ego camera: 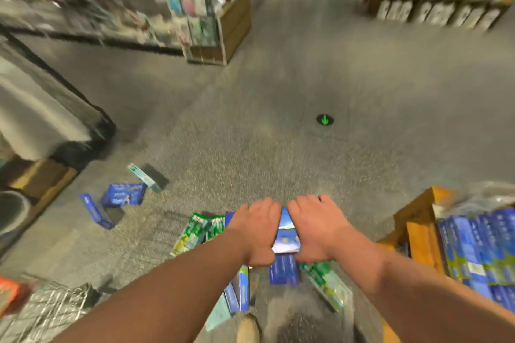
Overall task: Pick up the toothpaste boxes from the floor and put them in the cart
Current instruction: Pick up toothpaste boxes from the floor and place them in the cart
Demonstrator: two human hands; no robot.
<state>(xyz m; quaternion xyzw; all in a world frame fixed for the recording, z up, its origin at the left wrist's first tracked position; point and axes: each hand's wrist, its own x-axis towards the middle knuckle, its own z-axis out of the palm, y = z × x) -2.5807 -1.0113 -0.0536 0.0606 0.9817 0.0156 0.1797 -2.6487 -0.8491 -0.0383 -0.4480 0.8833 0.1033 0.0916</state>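
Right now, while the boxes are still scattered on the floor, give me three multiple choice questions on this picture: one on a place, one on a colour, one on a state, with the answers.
1. Where in the view is the wire cart?
A. lower left
B. upper right
C. centre

2. What colour is the arrow on the round floor marker?
A. red
B. green
C. yellow

3. What is the state of the blue box in the middle?
A. lying untouched
B. held between the left hand and the right hand
C. already in the cart

Answers:
1 A, its grey mesh fills the lower left corner.
2 B, a green arrow sits on a dark disc.
3 B, both hands clasp its sides.
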